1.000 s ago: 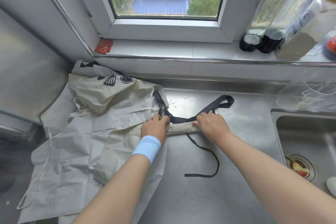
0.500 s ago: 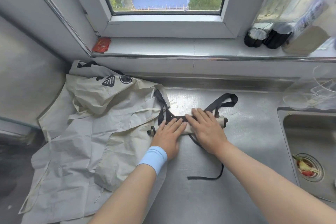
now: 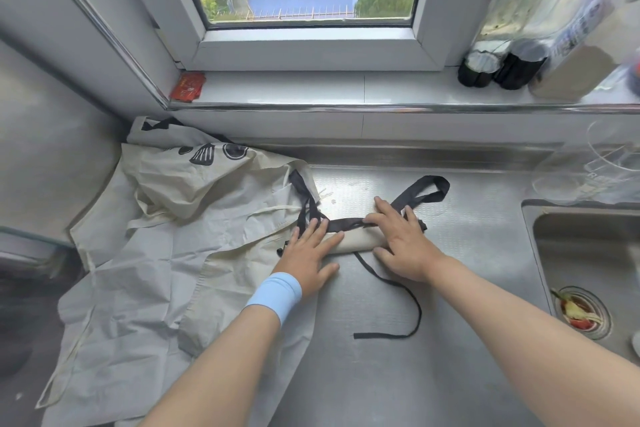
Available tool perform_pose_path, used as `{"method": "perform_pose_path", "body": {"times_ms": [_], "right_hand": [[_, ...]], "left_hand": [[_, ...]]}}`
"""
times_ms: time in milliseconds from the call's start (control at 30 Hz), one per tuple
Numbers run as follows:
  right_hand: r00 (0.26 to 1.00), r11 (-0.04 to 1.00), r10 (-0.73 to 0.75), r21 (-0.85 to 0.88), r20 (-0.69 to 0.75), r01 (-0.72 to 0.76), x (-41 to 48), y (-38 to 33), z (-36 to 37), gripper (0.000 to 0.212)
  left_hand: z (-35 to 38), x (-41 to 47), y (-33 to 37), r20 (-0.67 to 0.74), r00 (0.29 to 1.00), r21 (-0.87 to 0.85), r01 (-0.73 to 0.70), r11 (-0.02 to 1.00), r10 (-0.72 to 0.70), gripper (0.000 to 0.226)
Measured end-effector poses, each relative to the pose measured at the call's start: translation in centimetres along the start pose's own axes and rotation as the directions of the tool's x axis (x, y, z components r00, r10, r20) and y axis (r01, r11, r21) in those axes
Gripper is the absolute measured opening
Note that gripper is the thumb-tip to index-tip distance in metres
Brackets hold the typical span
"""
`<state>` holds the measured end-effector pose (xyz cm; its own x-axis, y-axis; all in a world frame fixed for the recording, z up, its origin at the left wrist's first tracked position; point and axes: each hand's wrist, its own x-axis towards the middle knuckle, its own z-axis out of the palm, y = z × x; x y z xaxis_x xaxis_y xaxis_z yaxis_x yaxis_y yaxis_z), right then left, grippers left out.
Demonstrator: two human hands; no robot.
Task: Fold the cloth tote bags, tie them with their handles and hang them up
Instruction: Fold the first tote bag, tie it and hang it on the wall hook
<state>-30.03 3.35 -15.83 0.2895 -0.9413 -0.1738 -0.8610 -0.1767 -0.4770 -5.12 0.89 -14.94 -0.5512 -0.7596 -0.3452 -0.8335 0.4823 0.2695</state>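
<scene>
A cream tote bag rolled into a tight tube (image 3: 356, 242) lies on the steel counter (image 3: 398, 374). Its black handles (image 3: 424, 189) loop out behind it, and one thin black strap (image 3: 398, 288) trails toward me. My left hand (image 3: 306, 256), with a light blue wristband, lies flat with fingers spread on the roll's left end. My right hand (image 3: 400, 243) presses flat on the right end, fingers over a black handle. Several unfolded cream tote bags (image 3: 156, 253) lie heaped to the left, one with black prints.
A steel sink (image 3: 588, 253) with food scraps in its drain (image 3: 580, 312) is at the right. Bottles (image 3: 512, 66) stand on the window sill, and a red packet (image 3: 187, 88) sits at its left end. Clear glassware (image 3: 606, 163) stands behind the sink.
My hands went from gripping the roll's ends to lying flat on it, pushing it away from me. The roll sits a little farther back, and the view has shifted closer.
</scene>
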Motion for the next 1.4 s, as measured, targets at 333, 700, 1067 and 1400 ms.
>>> {"method": "perform_pose_path", "body": {"times_ms": [333, 700, 1067, 1400], "right_hand": [[0.959, 0.733, -0.283, -0.646, -0.007, 0.211, 0.9, -1.5, -1.3, 0.027], [0.955, 0.984, 0.039, -0.176, 0.293, 0.014, -1.1, -8.5, -9.8, 0.027], [0.924, 0.993, 0.095, -0.094, 0.369, -0.065, -5.1, -16.3, -18.7, 0.034], [0.991, 0.845, -0.136, -0.520, 0.013, 0.123, -8.9, -22.6, -20.3, 0.031]], "left_hand": [[-2.4, 1.4, 2.9, -0.117, 0.992, 0.226, 0.080, 0.971, -0.054, 0.039], [-8.4, -2.2, 3.0, 0.095, 0.987, -0.050, 0.134, 0.990, -0.128, 0.023], [-15.6, -12.0, 4.4, 0.143, 0.987, -0.437, 0.131, 0.890, -0.075, 0.039], [-18.6, -19.7, 5.9, 0.083, 0.984, -0.539, 0.175, 0.824, -0.155, 0.031]]}}
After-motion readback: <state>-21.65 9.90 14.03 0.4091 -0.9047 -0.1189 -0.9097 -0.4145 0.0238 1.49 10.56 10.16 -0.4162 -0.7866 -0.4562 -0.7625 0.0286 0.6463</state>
